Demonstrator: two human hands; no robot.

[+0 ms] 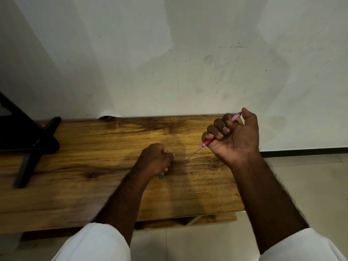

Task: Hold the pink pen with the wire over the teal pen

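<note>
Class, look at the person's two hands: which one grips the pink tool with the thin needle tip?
The right hand, raised above the wooden table, fist curled round the pink tool. The left hand is lower, without it.

Pink see-through pen (220, 131) over a table (94, 185) that's golden-brown woodgrain with dark streaks. Small teal bit (162, 177) on it, black stand (28, 140) at its left end, white sleeves (98, 243) below its near edge.

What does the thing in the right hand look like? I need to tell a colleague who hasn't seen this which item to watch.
Start at the wooden table against the pale wall, then find the raised right hand above its far right corner. In its fist is a slim translucent pink syringe, thumb on the top end, a thin needle slanting down-left. It is the only pink thing; the left hand grips something small and teal.
</note>
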